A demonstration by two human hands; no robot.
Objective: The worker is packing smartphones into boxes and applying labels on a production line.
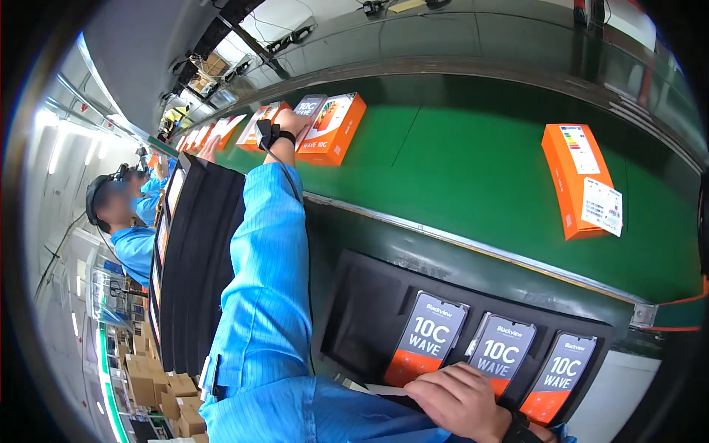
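The left hand [297, 122] is at a grey-faced phone [311, 104] beside an orange box [332, 134] on a green belt [458, 155], fingertips obscured, grip impossible to tell; the right hand [459, 402] partly covers the middle phone [504, 347] in a black tray [362, 310], its hold on a pale strip [385, 390] unclear

Left arm [267, 251] outstretched, left hand [293, 121] far forward, right hand [461, 404] lower, fingers [436, 390] bent
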